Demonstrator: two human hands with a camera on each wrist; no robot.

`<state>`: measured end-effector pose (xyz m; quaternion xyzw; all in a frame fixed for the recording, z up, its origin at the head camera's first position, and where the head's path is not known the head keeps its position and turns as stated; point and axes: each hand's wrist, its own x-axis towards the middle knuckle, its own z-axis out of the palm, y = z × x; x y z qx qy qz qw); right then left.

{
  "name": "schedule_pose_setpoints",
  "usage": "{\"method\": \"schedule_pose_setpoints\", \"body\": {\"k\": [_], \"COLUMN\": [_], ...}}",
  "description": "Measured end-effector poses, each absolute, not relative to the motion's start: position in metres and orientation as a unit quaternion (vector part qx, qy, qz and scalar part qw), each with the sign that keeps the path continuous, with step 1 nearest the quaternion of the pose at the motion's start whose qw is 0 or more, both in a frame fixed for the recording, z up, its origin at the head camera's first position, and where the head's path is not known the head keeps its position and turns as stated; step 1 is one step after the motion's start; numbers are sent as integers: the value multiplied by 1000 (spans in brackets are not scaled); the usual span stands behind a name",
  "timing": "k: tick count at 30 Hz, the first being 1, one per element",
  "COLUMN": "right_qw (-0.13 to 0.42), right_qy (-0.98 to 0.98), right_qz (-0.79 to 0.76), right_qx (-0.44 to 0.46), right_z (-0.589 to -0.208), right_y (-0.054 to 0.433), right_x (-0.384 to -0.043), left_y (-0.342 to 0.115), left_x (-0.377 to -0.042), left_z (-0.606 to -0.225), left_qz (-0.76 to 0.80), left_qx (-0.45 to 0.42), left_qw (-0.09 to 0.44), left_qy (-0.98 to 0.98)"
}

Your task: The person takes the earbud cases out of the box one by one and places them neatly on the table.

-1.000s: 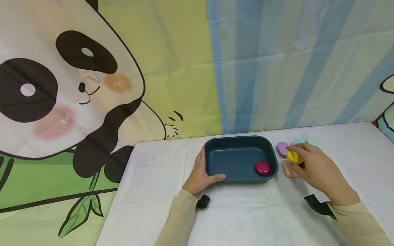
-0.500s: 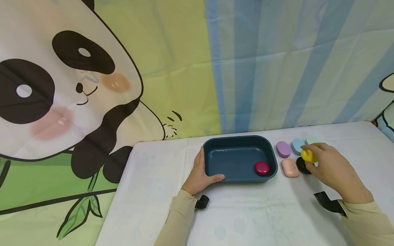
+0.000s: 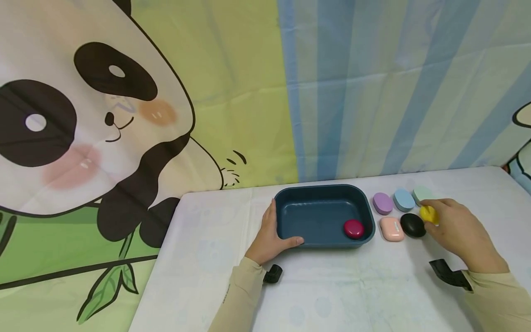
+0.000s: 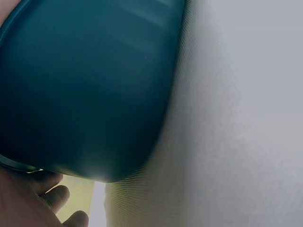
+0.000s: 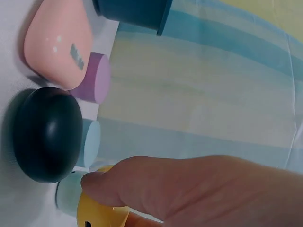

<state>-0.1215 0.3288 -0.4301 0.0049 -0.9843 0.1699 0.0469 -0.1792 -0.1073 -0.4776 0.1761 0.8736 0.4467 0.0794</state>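
Observation:
My left hand [image 3: 269, 237] rests at the near left corner of a dark blue rectangular tray [image 3: 323, 243]. Its fingers lie straight along the outer side and its thumb lies on the front rim. Inside the tray, near its right front corner, sits a glossy red rounded piece [image 3: 354, 228]. My right hand [image 3: 462, 235] pinches a small rounded yellow piece [image 3: 429, 214] with a black mark [image 5: 88, 224] on it. The yellow piece is right of a glossy black oval piece [image 3: 412, 225] and just in front of a mint-green disc [image 3: 421, 195]. The hand covers part of it.
Right of the tray a pink rounded-square piece [image 3: 392, 229] with silver lettering lies beside the black oval. Behind them a thick purple disc [image 3: 382, 203] and a light blue disc [image 3: 404, 200] line up with the mint one. A printed cloth backdrop [image 3: 332, 92] rises behind the table.
My right hand has carried the yellow piece to the right, past the pink and black pieces, bringing them and the discs into view. My left hand and the tray stay put.

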Motion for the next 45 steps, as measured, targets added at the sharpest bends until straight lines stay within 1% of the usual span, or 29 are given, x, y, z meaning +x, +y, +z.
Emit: {"method": "schedule_pose_setpoints", "body": {"k": [7, 17, 23, 28, 32, 35, 39, 45], "right_qw": [37, -21, -39, -45, -37, -19, 11, 40], "right_qy": [-986, -987, -985, -985, -986, -988, -988, -983], "right_qz": [163, 159, 165, 165, 155, 148, 150, 180], "right_qx": [6, -17, -24, -33, -47, -50, -30, 3], "right_z": [-436, -447, -452, -449, -446, -443, -436, -425], "right_y": [336, 345, 348, 349, 347, 343, 334, 314], "right_x": [-124, -125, -126, -125, -124, -123, -120, -120], "left_y": [-107, -107, -108, -107, -106, -106, -106, -107], "left_x": [-178, -176, -176, -177, -178, -178, -178, -179], "left_z": [-475, -475, -475, -475, -475, -474, -475, -476], "left_qz": [449, 447, 447, 444, 444, 445, 444, 443], "left_qx": [175, 172, 175, 176, 177, 175, 174, 168], "left_qw": [82, 87, 84, 81, 80, 82, 82, 84], "left_qy": [872, 874, 873, 875, 875, 875, 875, 876]}}
